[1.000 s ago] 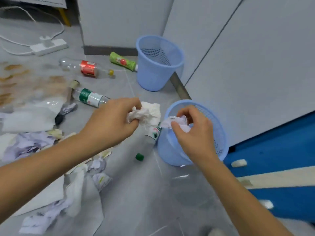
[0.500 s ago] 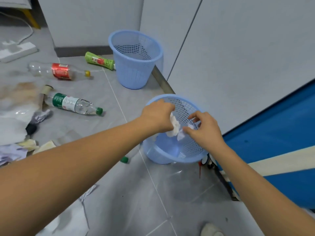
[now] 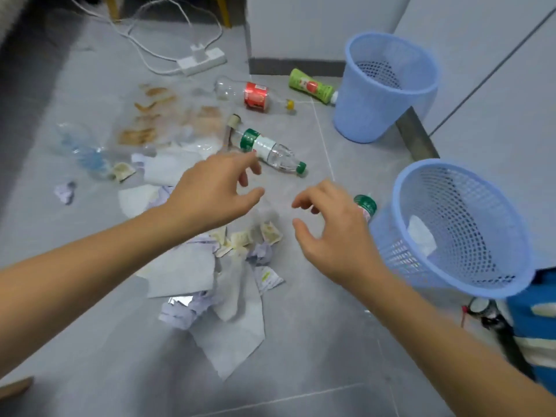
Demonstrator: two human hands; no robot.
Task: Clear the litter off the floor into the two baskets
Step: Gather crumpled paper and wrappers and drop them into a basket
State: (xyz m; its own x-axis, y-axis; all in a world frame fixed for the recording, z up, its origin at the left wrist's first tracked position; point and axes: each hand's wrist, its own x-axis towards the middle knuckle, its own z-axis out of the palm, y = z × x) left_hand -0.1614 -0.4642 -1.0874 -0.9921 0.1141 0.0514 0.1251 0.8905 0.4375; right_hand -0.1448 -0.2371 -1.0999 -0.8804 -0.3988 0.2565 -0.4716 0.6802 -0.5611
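- On the far left of the grey floor (image 3: 301, 341), a crushed clear bottle (image 3: 78, 145) is lying beside small paper scraps, and behind them a white power strip (image 3: 201, 60) is sitting with its cords.
- Over the pile of crumpled paper (image 3: 210, 284), the left hand (image 3: 207, 197) is hovering with its fingers spread and loosely curled, holding nothing.
- Just beyond its fingertips, a green-capped bottle (image 3: 267, 150) is lying on its side, its long axis running diagonally and its cap pointing right and toward the person.
- Farther back, a red-labelled bottle (image 3: 255, 96) is lying with its yellow cap pointing right, and a green bottle (image 3: 311, 85) is pointing its white cap at the far basket (image 3: 385, 88), almost touching it.
- To the right, the right hand (image 3: 334, 233) is also hanging empty, with the fingers apart and bent.
- Behind this hand, another green-capped bottle (image 3: 365, 206) is mostly hidden, close against the near basket (image 3: 457, 230).
- The near basket is tilting, and white paper (image 3: 421, 234) is lying inside it.
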